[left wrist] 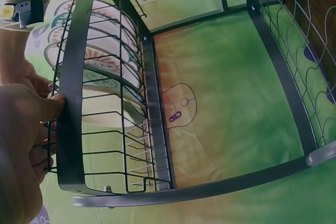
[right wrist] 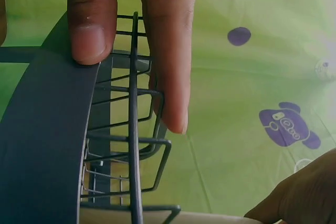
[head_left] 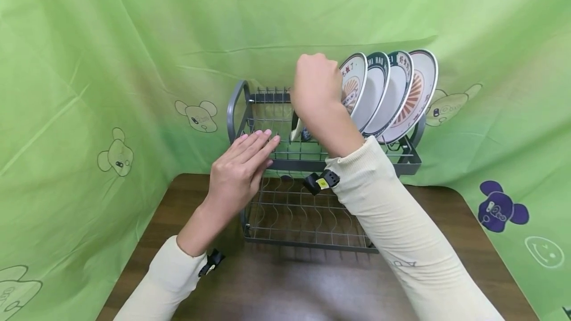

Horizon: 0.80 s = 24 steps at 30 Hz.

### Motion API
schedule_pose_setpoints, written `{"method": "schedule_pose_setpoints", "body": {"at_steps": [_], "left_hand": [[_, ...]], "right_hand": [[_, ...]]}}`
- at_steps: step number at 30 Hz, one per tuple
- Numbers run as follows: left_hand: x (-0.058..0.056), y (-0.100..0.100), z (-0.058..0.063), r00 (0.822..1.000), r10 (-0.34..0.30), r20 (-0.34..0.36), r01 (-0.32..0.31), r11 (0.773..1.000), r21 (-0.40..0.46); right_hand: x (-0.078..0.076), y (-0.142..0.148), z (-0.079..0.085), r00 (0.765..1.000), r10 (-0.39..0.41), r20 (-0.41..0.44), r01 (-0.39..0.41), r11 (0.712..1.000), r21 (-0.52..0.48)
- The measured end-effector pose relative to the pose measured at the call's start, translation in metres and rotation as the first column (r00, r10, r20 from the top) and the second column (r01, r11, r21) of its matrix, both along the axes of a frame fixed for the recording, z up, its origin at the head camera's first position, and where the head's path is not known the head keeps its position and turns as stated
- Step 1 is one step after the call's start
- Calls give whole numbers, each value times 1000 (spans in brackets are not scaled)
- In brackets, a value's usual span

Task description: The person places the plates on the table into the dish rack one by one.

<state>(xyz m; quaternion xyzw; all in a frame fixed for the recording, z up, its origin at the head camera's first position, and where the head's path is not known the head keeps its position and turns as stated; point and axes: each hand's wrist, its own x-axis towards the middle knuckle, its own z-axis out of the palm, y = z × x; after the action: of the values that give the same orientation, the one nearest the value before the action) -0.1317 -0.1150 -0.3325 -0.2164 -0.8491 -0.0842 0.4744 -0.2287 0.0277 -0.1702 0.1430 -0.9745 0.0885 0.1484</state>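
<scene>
My left hand [head_left: 236,170] lies at the left front of the grey dish rack [head_left: 299,165], fingers straight and together. Its thumb [right wrist: 89,40] touches the rack's front bar, and a finger reaches over the top wire. My right hand [head_left: 316,83] is curled over the upper tier and grips a pale plate [head_left: 296,128], mostly hidden beneath it. From the side, that plate [left wrist: 105,108] shows between the rack wires, beside the other standing plates. My right hand [right wrist: 299,192] also shows in the right wrist view's lower corner, at the plate's edge.
Several decorated plates [head_left: 399,98] stand in a slanted row at the rack's upper right. The lower wire tier [head_left: 308,212] sits over a brown wooden table [head_left: 290,281]. A green printed cloth [head_left: 267,24] hangs behind and at both sides.
</scene>
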Motion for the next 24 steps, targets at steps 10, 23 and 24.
{"method": "schedule_pose_setpoints", "body": {"at_steps": [10, 23, 24], "left_hand": [[-2, -2, -3, 1000, -3, 7, 3, 1000, -8], [-3, 1, -10, 998, -44, 35, 45, 999, -17], [-2, 1, -10, 998, -49, 38, 49, 999, -17]], "right_hand": [[4, 18, -7, 999, 39, 0, -39, 997, -61], [25, 124, 4, 966, -51, -254, -56, 916, -398], [24, 133, 4, 961, -78, -264, -42, 906, -422]]}}
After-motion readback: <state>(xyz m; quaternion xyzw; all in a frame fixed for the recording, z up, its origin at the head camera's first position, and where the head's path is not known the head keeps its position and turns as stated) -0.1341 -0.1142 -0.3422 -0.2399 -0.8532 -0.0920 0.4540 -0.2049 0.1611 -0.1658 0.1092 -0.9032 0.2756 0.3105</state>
